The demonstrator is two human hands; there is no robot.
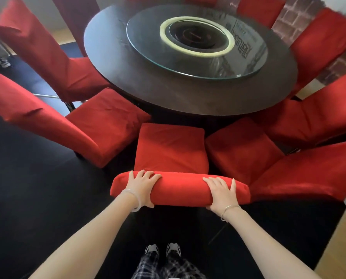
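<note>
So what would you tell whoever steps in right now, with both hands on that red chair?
Left hand: grips the top of the chair back, fingers curled over it.
Right hand: same grip, further right along the top.
Chair: faces the round table, between the left neighbour chair and the right neighbour chair. Its seat stops just short of the table rim.
Done: both hands have hold.
Left: probably slide it in or out; which way cannot be told.
</note>
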